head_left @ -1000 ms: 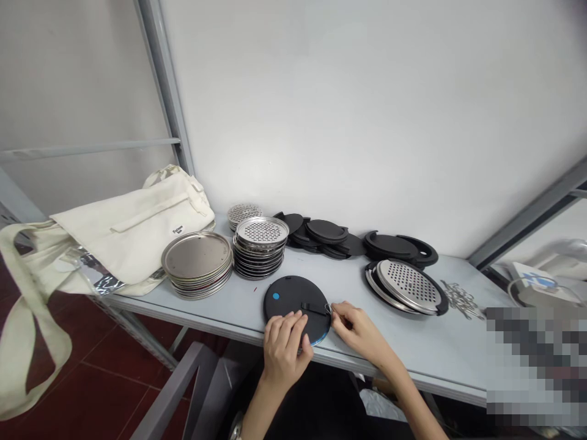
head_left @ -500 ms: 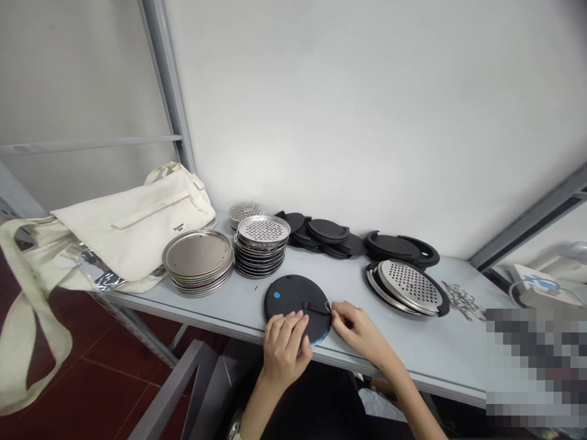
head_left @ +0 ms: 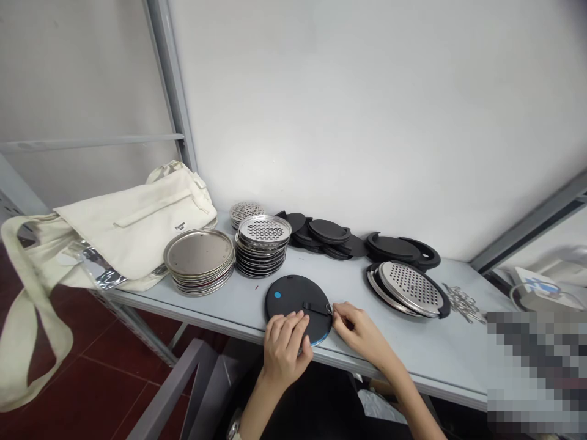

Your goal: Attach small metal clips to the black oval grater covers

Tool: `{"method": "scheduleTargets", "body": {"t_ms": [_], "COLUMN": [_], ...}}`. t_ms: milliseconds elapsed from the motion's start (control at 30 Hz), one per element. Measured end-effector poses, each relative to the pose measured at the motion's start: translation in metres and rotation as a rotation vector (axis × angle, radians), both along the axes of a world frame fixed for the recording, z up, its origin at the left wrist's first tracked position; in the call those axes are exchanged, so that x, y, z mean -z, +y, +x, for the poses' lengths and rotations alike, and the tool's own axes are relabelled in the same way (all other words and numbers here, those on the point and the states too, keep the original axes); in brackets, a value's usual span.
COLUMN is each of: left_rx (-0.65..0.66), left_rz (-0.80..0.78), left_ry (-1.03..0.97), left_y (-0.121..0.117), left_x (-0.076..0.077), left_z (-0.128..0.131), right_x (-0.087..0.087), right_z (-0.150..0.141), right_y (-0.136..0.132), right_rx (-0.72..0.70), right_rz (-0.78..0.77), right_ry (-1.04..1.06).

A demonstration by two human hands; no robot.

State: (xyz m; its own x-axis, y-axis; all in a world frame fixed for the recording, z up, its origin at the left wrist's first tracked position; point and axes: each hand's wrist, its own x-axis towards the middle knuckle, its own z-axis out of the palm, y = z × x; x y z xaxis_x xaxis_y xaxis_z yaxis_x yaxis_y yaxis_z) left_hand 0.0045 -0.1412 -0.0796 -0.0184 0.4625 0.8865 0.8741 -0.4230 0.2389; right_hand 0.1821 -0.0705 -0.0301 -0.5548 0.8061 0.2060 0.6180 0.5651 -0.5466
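Note:
A round black disc (head_left: 293,296) with a blue dot and a raised black strip lies near the front edge of the table. My left hand (head_left: 285,345) holds its near side, fingers laid over the top and the thumb by the rim. At the disc's right edge, my right hand (head_left: 355,327) pinches a small wire clip (head_left: 329,308) at the end of the strip; the fingertips hide part of it. To the right, perforated metal grater discs (head_left: 410,286) rest tilted in a black holder. Beyond them lies a pile of wire clips (head_left: 463,302).
On the left stand a stack of plain metal discs (head_left: 199,253) and a stack of grater discs (head_left: 263,232). Several black plastic rings and discs (head_left: 329,231) lie along the wall. A cream bag (head_left: 137,220) covers the table's left end. A metal post (head_left: 169,79) rises behind it.
Hardly anything differs. The whole view has shifted slightly; both hands keep their places on the disc and the wire clip.

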Motion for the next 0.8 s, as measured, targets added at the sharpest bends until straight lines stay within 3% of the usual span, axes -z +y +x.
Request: {"method": "scheduleTargets", "body": {"t_ms": [800], "left_rx": [0.014], "left_rz": [-0.009], "left_ry": [-0.019], "left_y": [0.0001], "left_x": [0.0031], "left_z": [0.0006], "right_x": [0.0021], "right_z": [0.0011], "right_y": [0.0008], "right_rx": [-0.006], "right_rz": [-0.004], "right_ry": [0.0]}}
